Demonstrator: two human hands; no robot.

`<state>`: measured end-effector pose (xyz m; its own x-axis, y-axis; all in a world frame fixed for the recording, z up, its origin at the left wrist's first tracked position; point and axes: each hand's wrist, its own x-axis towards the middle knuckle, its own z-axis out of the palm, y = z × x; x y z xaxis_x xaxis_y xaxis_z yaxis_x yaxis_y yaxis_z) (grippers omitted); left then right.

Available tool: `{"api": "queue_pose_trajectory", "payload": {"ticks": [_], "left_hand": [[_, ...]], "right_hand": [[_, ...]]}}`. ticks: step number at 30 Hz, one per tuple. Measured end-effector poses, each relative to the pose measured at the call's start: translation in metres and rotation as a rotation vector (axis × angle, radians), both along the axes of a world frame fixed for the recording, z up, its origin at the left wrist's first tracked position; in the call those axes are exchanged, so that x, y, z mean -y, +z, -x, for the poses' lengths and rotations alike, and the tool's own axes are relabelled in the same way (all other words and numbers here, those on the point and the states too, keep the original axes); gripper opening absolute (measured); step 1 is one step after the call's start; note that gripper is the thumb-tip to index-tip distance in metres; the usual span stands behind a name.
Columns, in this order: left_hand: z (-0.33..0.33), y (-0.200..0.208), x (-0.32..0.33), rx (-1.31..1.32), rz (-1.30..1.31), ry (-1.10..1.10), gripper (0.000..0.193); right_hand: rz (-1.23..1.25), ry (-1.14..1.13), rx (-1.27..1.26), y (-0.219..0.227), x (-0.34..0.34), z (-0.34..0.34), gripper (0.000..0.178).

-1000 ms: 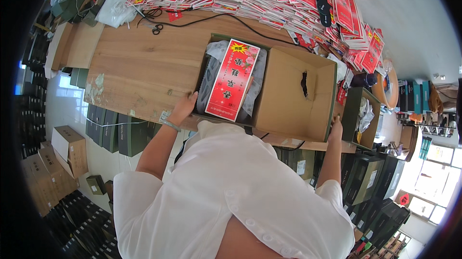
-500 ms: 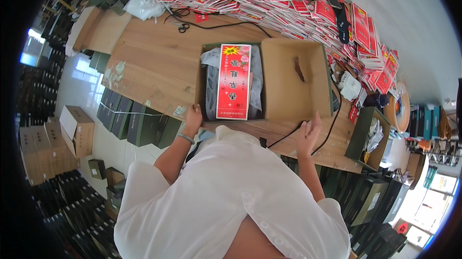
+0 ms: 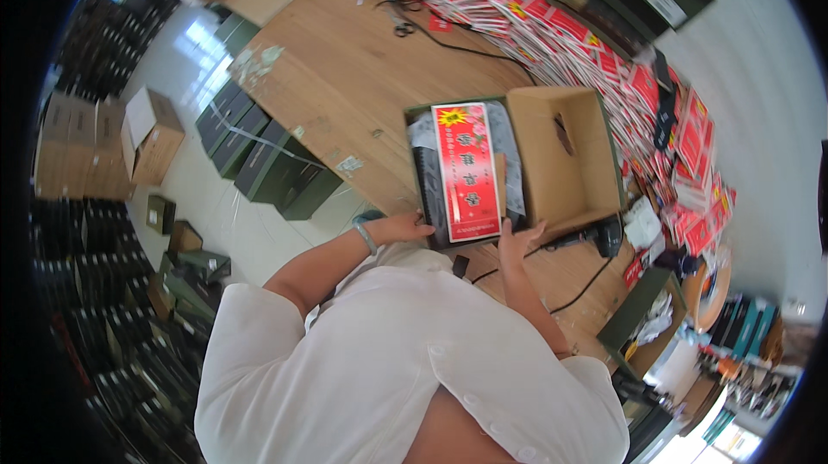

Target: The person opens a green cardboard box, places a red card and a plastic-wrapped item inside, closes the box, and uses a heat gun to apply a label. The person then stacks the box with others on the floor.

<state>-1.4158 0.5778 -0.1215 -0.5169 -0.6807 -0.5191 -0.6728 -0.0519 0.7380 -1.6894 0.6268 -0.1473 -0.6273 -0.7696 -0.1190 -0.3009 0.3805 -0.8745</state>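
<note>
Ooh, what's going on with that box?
A person has both hands at the near side of an open box on a table: the left hand at its corner, the right hand farther along. A red packet lies inside, over grey paper. More red packets are piled behind.

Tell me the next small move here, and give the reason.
I'd probably move the right hand to the open lid and start folding it over the shoebox: the red printed packet already lies inside on gray tissue paper, the lid lies open beside it, and both hands, including the left hand, are at the box's near side.
</note>
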Motion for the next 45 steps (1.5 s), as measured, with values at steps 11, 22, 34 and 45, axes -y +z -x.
{"api": "queue_pose_trajectory", "payload": {"ticks": [11,22,34,45], "left_hand": [[-0.2,-0.075,-0.007,-0.413,-0.314,1.164,0.052],[-0.524,-0.183,0.049,0.824,-0.029,0.759,0.086],[-0.591,-0.238,0.13,1.01,-0.133,0.281,0.14],[-0.576,-0.16,0.091,0.863,-0.126,0.379,0.124]], "right_hand": [[0.074,0.066,-0.26,-0.041,-0.009,0.034,0.096],[-0.341,0.171,-0.84,0.029,0.03,-0.194,0.079],[-0.504,0.193,-1.11,0.021,0.064,-0.29,0.084],[-0.687,0.143,-0.987,0.036,0.075,-0.251,0.038]]}}
